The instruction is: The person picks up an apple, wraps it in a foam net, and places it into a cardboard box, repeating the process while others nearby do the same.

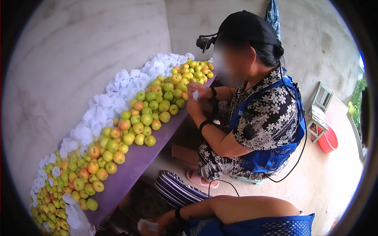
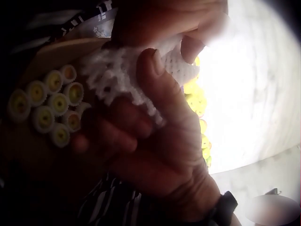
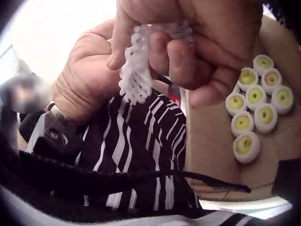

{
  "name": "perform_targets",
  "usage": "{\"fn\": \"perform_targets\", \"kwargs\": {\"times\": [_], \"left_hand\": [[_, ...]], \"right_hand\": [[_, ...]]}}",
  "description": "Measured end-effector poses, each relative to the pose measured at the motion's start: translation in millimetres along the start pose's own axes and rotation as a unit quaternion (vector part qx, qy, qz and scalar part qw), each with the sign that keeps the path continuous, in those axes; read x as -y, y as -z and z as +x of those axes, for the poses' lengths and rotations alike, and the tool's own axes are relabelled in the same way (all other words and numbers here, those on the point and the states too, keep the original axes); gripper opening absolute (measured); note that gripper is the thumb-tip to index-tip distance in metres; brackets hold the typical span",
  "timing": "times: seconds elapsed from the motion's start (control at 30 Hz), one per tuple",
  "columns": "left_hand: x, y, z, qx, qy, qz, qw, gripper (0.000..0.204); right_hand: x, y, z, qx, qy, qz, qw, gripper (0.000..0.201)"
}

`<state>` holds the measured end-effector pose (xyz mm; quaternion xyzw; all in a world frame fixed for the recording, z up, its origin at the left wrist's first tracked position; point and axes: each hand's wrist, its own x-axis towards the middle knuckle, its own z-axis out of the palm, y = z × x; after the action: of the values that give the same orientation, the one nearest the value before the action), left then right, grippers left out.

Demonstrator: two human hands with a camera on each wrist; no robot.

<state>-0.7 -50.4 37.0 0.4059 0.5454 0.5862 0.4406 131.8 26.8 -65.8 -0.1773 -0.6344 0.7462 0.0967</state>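
A white foam net sleeve (image 3: 136, 66) lies between my two hands, low in front of my striped trousers. In the right wrist view my right hand (image 3: 202, 47) grips it with curled fingers. The left wrist view shows the right thumb pressed along the sleeve's mesh (image 2: 113, 75). My left hand (image 2: 164, 19) crosses over the top there, one fingertip bent against the sleeve; its palm shows beside the sleeve in the right wrist view. At the bottom of the head view my right hand (image 1: 159, 224) holds the sleeve, while the left is out of that frame.
Beside my legs a cardboard box (image 3: 211, 141) holds several apples in foam nets (image 3: 254, 96). Loose apples (image 1: 138, 128) and piled foam nets (image 1: 114, 90) cover much of the purple table (image 1: 138, 157). Another person (image 1: 260, 98) sits at my right. A red basin (image 1: 328, 140) stands behind.
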Motion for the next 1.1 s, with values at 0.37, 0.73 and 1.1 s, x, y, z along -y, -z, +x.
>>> {"fn": "perform_targets", "kwargs": {"times": [0.37, 0.73, 1.1], "left_hand": [[-25.3, -11.0, 0.9, -0.049, -0.01, 0.014, 0.999, 0.016], [-39.9, -9.1, 16.6, -0.08, 0.138, -0.185, 0.97, 0.02], [-40.2, -10.4, 16.5, -0.121, 0.136, -0.128, 0.975, 0.025]], "right_hand": [[-4.3, -13.2, 16.9, -0.005, -0.071, -0.048, 0.996, 0.028], [-11.4, -8.3, 16.5, -0.021, -0.165, -0.097, 0.981, 0.026], [-10.8, -12.0, 23.7, -0.015, -0.155, -0.192, 0.969, 0.024]]}}
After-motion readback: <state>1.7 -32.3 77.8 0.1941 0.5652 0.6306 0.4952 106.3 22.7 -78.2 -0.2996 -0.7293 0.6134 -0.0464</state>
